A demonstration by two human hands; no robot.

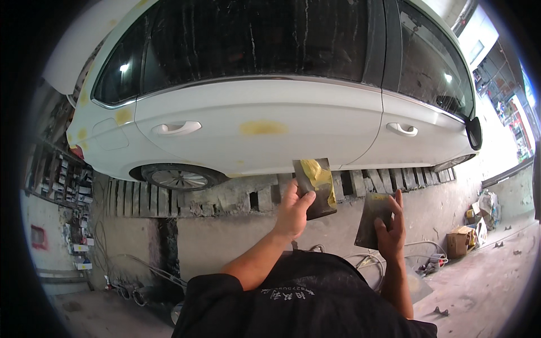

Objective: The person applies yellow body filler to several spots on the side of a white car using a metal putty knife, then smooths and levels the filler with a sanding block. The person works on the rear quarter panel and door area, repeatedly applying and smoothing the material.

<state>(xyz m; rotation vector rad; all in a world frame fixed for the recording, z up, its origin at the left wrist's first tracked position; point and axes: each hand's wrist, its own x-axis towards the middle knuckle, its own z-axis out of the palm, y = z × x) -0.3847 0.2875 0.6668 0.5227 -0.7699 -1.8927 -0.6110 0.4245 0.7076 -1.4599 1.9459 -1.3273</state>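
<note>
In my left hand point(291, 213) is a dark flat putty spreader point(321, 208), held with the thumb on its face. Yellow putty point(316, 173) lies thick over its upper part and down its right edge. My right hand point(391, 234) grips a second dark spreader point(369, 225), which has a little yellow along its top edge. The two spreaders are apart, in front of a white car point(315, 138). On the car's rear door a yellow putty patch point(263, 128) sits between the door handles. Smaller yellow patches point(123, 116) mark the panel behind that door.
Wooden slats point(256, 200) run along the floor under the car. Hoses point(152, 274) lie at the lower left and behind my right arm. A cardboard box point(459, 242) with plastic bags stands at the right. Cluttered shelves point(48, 174) line the left wall.
</note>
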